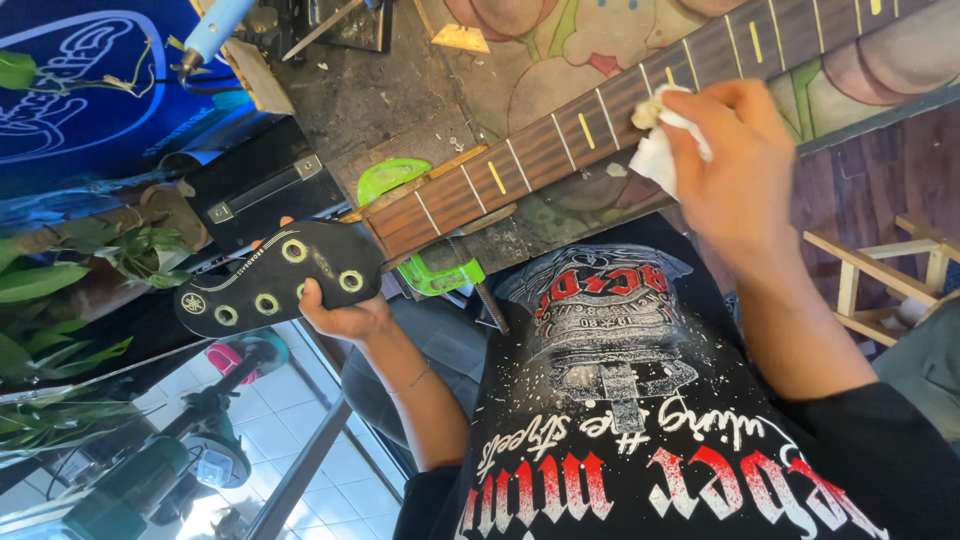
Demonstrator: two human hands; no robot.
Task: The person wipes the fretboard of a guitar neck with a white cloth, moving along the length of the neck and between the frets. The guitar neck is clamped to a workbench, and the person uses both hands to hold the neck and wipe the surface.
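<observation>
Head view looked straight down on a guitar neck (560, 150) lying across a cluttered workbench (380, 100), running from 8 o'clock up to 2 o'clock. Its dark fretboard carried metal frets and yellow dash inlays; no strings could be made out. The upper end ran out of frame at 1 o'clock, so the body end was cut off.

Left hand (345, 318) sat at 8 o'clock, clasped under the black headstock (275, 278). Only the thumb tip and the heel of the hand showed; the fingers were hidden beneath the headstock. Empty tuner holes ringed in pale metal showed on its face.

Right hand (735, 165) sat at 2 o'clock, fingers pinched closed on a white cloth (660, 150) pressed against the fretboard. Most of the cloth was bunched under the palm, so its full shape could not be told.

Green clamp (435, 272) sat just below the neck near the nut, its screw rod angling toward 5 o'clock; a second green piece showed above the neck. How the clamp gripped the neck was hidden.

Blue-handled tool (215, 30) at 11 o'clock was cut off by the frame edge. Leafy plant (60, 270) at 9 o'clock. Wooden stool (880, 270) at 3 o'clock, partly behind the forearm.
</observation>
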